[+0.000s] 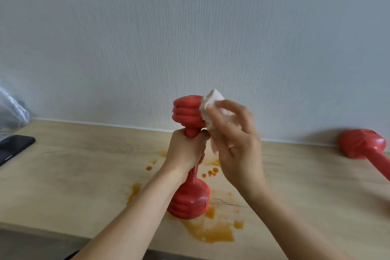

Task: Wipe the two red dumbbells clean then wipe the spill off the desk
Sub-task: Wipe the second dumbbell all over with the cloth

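Note:
A red dumbbell point(187, 116) is held upright over the middle of the wooden desk point(73, 175). My left hand point(185, 148) grips its handle just below the upper head. My right hand point(234, 139) holds a folded white cloth point(211, 105) against the right side of that upper head. Whether the lower head touches the desk I cannot tell. An orange spill point(211, 232) spreads in puddles and drops around and in front of it. The second red dumbbell point(365, 150) lies at the far right by the wall, partly cut off by the frame.
A black phone point(12, 148) lies at the desk's left edge, with a crumpled clear plastic bag point(10, 107) behind it. A pale textured wall point(190, 27) runs along the back of the desk. The desk's front edge is close to me.

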`<control>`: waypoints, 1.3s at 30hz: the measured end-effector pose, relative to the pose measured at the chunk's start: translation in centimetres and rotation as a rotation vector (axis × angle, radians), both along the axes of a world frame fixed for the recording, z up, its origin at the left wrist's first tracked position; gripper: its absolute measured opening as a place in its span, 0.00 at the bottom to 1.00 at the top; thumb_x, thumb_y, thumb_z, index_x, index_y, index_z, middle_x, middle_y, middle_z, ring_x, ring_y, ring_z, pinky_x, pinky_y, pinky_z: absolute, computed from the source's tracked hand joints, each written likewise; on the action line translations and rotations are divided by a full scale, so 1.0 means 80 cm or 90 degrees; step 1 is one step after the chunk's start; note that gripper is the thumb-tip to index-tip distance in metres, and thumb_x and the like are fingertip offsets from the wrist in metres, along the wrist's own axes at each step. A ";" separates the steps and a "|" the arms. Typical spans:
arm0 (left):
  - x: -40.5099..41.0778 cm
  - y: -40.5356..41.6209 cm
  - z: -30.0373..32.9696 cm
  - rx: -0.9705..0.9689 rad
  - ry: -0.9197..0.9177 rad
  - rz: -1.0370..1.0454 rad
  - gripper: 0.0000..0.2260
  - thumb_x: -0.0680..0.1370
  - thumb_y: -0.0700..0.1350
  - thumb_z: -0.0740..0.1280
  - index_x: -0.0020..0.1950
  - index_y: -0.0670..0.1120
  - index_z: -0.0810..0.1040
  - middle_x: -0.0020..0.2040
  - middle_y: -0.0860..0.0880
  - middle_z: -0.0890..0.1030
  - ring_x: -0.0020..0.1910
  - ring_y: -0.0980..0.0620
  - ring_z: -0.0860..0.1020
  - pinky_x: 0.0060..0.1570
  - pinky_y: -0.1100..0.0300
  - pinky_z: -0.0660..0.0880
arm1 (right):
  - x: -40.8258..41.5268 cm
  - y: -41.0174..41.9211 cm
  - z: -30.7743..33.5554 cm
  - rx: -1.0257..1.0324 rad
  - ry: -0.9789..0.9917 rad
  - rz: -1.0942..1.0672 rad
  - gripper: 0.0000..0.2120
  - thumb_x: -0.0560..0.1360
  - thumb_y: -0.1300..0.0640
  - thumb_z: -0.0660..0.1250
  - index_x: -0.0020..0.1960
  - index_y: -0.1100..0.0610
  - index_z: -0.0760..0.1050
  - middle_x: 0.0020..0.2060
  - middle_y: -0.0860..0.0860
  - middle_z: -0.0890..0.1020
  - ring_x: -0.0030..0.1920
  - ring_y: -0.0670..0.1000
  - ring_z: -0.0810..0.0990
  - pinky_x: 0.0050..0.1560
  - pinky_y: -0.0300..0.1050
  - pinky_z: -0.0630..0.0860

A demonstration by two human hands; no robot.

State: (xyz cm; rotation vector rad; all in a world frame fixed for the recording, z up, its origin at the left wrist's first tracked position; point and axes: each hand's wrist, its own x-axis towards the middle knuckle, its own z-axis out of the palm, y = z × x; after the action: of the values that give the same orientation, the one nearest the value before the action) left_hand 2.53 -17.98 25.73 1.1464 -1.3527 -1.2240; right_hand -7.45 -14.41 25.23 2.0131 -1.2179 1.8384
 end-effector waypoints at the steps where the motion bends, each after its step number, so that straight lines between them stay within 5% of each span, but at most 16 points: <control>1: -0.001 0.001 0.000 0.005 0.005 0.002 0.13 0.72 0.39 0.64 0.28 0.43 0.69 0.23 0.47 0.67 0.21 0.51 0.65 0.22 0.63 0.63 | 0.001 0.001 -0.003 -0.020 0.032 -0.013 0.18 0.76 0.65 0.65 0.62 0.50 0.73 0.59 0.47 0.71 0.58 0.52 0.72 0.57 0.47 0.72; 4: -0.007 0.005 -0.002 -0.010 -0.015 0.006 0.08 0.72 0.37 0.63 0.32 0.40 0.70 0.27 0.42 0.67 0.23 0.49 0.65 0.23 0.61 0.63 | -0.006 -0.005 0.005 -0.013 0.023 -0.025 0.19 0.75 0.66 0.65 0.62 0.49 0.74 0.57 0.44 0.73 0.53 0.52 0.76 0.53 0.47 0.73; 9: -0.009 0.012 -0.004 -0.068 -0.078 -0.025 0.09 0.65 0.43 0.64 0.26 0.41 0.70 0.22 0.45 0.68 0.23 0.48 0.66 0.28 0.56 0.64 | -0.021 0.000 0.034 0.120 -0.197 0.096 0.14 0.78 0.64 0.62 0.55 0.48 0.78 0.52 0.44 0.76 0.54 0.39 0.76 0.56 0.31 0.68; 16: -0.002 0.000 0.001 0.028 -0.016 0.031 0.12 0.73 0.38 0.62 0.29 0.42 0.70 0.23 0.46 0.68 0.19 0.51 0.66 0.22 0.63 0.63 | 0.003 0.011 -0.002 -0.004 0.093 -0.047 0.17 0.74 0.70 0.65 0.57 0.54 0.79 0.54 0.50 0.78 0.52 0.56 0.75 0.51 0.44 0.73; 20: 0.000 0.000 -0.003 0.003 -0.030 0.025 0.10 0.72 0.37 0.63 0.30 0.41 0.70 0.25 0.44 0.68 0.21 0.50 0.66 0.22 0.63 0.63 | -0.002 0.005 0.003 0.044 0.009 -0.027 0.22 0.73 0.72 0.64 0.58 0.48 0.77 0.51 0.49 0.79 0.46 0.58 0.79 0.46 0.49 0.76; 25: 0.000 0.005 -0.002 -0.033 -0.068 0.007 0.10 0.67 0.42 0.65 0.27 0.41 0.70 0.23 0.44 0.69 0.23 0.48 0.66 0.28 0.57 0.65 | -0.012 -0.003 0.023 0.113 -0.181 0.005 0.17 0.75 0.70 0.62 0.58 0.52 0.79 0.49 0.44 0.76 0.49 0.37 0.76 0.50 0.29 0.70; 31: -0.003 0.002 0.003 -0.007 -0.027 0.025 0.09 0.72 0.36 0.62 0.31 0.41 0.70 0.27 0.43 0.67 0.23 0.49 0.63 0.23 0.63 0.61 | 0.009 0.015 0.005 0.003 0.103 -0.138 0.20 0.74 0.70 0.63 0.59 0.51 0.77 0.53 0.51 0.78 0.50 0.58 0.75 0.45 0.50 0.74; 33: -0.002 0.005 -0.001 -0.022 -0.055 0.012 0.08 0.71 0.36 0.63 0.32 0.40 0.71 0.27 0.43 0.68 0.24 0.49 0.64 0.25 0.61 0.63 | 0.002 0.008 0.012 0.042 -0.002 -0.093 0.19 0.75 0.69 0.62 0.58 0.49 0.77 0.53 0.48 0.76 0.50 0.54 0.76 0.45 0.49 0.75; 36: -0.002 0.006 -0.003 -0.049 -0.087 -0.012 0.11 0.70 0.38 0.65 0.27 0.41 0.71 0.23 0.44 0.69 0.23 0.48 0.66 0.29 0.58 0.66 | -0.012 0.005 0.025 0.136 -0.186 -0.019 0.17 0.77 0.68 0.60 0.58 0.51 0.79 0.51 0.42 0.75 0.51 0.38 0.76 0.52 0.30 0.70; 39: 0.001 0.005 -0.001 -0.044 -0.068 -0.036 0.12 0.71 0.36 0.65 0.27 0.40 0.71 0.23 0.44 0.68 0.21 0.48 0.65 0.26 0.60 0.64 | -0.020 0.000 0.021 0.228 -0.272 0.020 0.15 0.78 0.66 0.60 0.58 0.51 0.78 0.51 0.42 0.77 0.53 0.35 0.76 0.54 0.27 0.68</control>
State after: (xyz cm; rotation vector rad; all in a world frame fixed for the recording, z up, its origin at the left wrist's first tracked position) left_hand 2.60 -17.55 25.69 1.1452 -1.5041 -1.1605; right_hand -9.03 -14.43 26.95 1.8543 -1.7471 2.2831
